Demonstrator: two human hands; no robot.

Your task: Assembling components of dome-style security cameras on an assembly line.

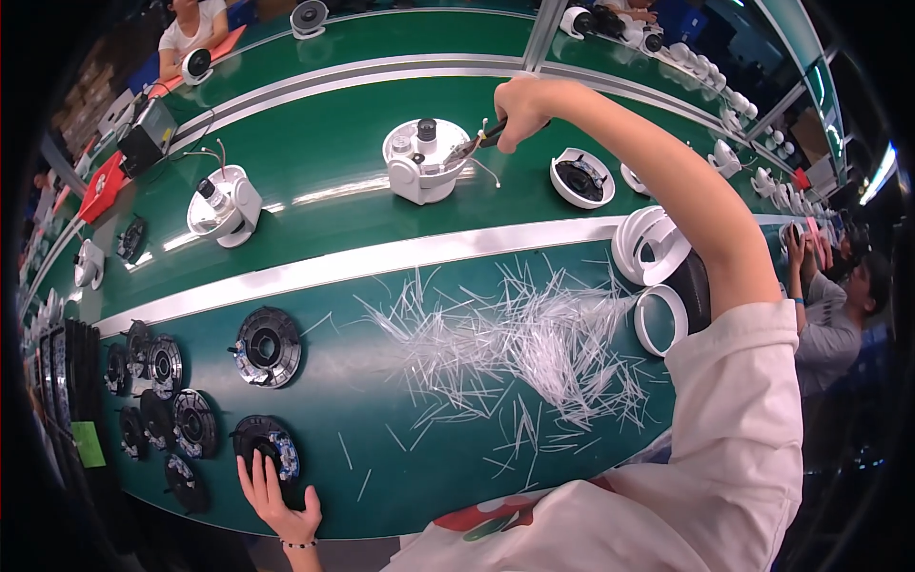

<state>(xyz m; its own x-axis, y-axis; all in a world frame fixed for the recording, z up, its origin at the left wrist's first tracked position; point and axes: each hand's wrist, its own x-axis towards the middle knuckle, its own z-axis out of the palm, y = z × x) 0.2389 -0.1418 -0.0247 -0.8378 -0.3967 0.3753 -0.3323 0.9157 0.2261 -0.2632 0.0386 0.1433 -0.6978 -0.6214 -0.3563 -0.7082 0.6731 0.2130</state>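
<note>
My right hand [522,110] reaches far forward, closed round the dark handles of a pair of pliers [464,150]. The metal jaws are at the right edge of an open white camera housing [416,181], where thin white wires stick out. A black lens barrel [427,130] stands up inside that housing. My left hand [278,498] lies near the bench's front edge, fingers spread over the lower rim of a black round base [257,440] with a small blue-and-white board at its side. Whether the fingertips press on it I cannot tell.
Loose white plastic strips [543,348] cover the middle of the near bench. Several black round bases [193,422] lie at left. White rings [660,319] stand at right. Another white housing [225,207] and a white-rimmed dish [581,179] sit on the green line beyond a pale rail [362,257].
</note>
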